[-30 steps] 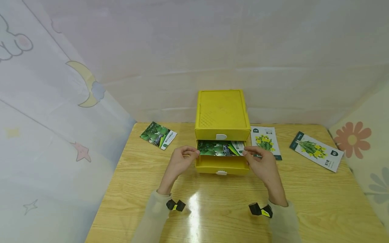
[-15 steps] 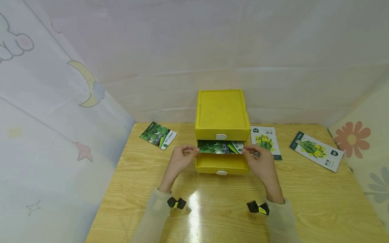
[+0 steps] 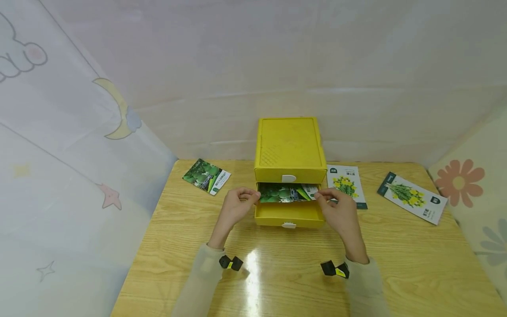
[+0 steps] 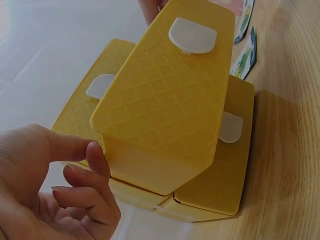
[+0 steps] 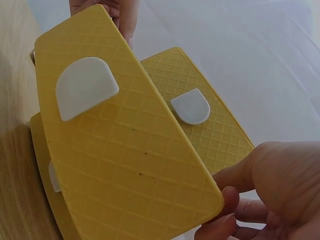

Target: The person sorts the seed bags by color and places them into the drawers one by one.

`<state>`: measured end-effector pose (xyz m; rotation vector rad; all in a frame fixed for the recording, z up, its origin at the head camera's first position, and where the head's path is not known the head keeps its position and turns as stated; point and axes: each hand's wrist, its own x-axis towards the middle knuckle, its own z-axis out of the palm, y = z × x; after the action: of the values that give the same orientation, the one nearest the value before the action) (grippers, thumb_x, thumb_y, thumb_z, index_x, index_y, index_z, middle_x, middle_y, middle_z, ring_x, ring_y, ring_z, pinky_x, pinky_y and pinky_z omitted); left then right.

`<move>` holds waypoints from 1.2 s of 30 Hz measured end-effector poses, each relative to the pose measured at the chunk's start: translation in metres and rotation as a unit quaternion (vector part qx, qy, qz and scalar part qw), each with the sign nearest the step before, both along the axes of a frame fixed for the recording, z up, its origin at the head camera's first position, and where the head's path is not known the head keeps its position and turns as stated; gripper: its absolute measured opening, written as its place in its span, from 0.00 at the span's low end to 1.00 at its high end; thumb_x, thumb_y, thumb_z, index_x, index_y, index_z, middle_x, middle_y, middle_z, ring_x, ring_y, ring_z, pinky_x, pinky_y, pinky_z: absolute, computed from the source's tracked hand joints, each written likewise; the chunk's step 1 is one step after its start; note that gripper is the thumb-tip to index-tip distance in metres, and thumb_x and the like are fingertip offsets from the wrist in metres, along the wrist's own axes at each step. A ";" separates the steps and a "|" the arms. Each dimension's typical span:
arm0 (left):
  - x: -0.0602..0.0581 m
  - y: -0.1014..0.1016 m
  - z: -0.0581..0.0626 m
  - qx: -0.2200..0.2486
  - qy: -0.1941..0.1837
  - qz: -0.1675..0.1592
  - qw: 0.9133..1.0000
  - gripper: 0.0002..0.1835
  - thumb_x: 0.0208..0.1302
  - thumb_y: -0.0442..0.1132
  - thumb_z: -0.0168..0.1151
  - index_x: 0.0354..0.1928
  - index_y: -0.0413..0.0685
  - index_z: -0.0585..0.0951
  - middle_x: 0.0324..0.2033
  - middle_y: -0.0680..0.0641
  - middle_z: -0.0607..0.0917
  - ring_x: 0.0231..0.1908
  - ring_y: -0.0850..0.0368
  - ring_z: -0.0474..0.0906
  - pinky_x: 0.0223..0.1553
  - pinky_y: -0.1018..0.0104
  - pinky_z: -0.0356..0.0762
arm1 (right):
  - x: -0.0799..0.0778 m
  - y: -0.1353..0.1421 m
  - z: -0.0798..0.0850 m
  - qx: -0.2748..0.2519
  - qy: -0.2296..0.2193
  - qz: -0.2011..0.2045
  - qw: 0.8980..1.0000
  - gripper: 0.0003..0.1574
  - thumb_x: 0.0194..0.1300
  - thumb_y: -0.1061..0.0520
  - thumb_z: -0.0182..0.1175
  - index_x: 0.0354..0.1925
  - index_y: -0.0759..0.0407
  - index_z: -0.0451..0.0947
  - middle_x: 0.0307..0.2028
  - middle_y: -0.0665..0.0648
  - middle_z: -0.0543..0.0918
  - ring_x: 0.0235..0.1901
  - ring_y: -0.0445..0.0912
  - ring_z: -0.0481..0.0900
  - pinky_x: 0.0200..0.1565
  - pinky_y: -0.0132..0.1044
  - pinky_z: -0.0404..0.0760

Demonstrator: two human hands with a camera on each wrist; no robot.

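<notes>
A yellow chest of drawers [image 3: 291, 143] stands at the table's back, its middle drawer [image 3: 291, 220] pulled out by its front with a white handle [image 4: 193, 36]. Over that drawer lies a green seed packet [image 3: 283, 193], its rear part under the upper drawer front. My left hand [image 3: 235, 207] pinches the packet's left end between thumb and index finger, and my right hand [image 3: 339, 209] pinches its right end. Both wrist views show the hands at the drawer's sides; the drawer front [image 5: 125, 145] hides the packet there.
Another green seed packet [image 3: 207, 177] lies left of the chest. To its right are two white packets with yellow flowers, one partly behind my right hand [image 3: 348, 180], the other farther right [image 3: 413, 198]. Patterned cloth [image 3: 237, 66] hangs behind the wooden table [image 3: 293, 273].
The packet has shifted slightly back into the drawer, with both hands keeping their pinch. My right wrist has moved a little to the left. The drawer has stayed put.
</notes>
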<state>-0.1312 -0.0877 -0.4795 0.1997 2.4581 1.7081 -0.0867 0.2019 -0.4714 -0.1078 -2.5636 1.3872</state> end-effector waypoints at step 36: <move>-0.001 -0.033 -0.017 -0.005 0.013 0.019 1.000 0.14 0.67 0.52 0.62 0.43 0.50 0.84 0.33 0.43 0.86 0.35 0.48 0.82 0.36 0.56 0.80 | 0.048 -0.081 0.048 -0.106 0.078 0.161 0.978 0.07 0.64 0.69 0.62 0.41 0.63 0.82 0.30 0.57 0.82 0.26 0.53 0.80 0.26 0.36 0.81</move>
<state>-0.1325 -0.1210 -0.4963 0.1761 2.5049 1.7179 -0.0389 0.1211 -0.4239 0.3826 -2.3717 1.7054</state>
